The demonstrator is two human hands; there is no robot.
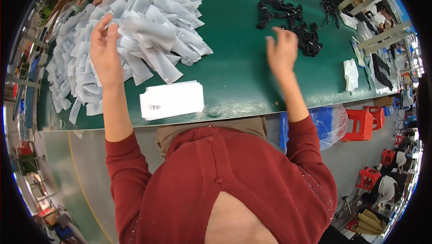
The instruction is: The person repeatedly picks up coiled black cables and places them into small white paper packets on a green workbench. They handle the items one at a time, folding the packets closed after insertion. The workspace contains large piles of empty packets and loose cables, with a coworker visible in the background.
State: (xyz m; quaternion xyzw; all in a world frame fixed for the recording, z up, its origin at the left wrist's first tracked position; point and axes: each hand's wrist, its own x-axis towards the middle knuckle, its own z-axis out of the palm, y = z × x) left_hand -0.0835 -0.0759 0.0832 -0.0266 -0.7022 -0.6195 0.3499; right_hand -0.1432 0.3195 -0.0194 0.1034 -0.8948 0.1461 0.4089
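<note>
The left hand [106, 58] is hovering, thumb and fingers parted, with pale packets [150, 7] lying around it. Black cables [294, 15] are lying just beyond the right hand [284, 52], its fingers standing apart.

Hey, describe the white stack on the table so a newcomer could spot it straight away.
Find the big green table and go to its near edge, left of the middle. There, beside the large heap of pale pouches, lies the white stack. Unlike the jumbled pouches, it is a flat rectangle with a small dark mark on top.
</note>
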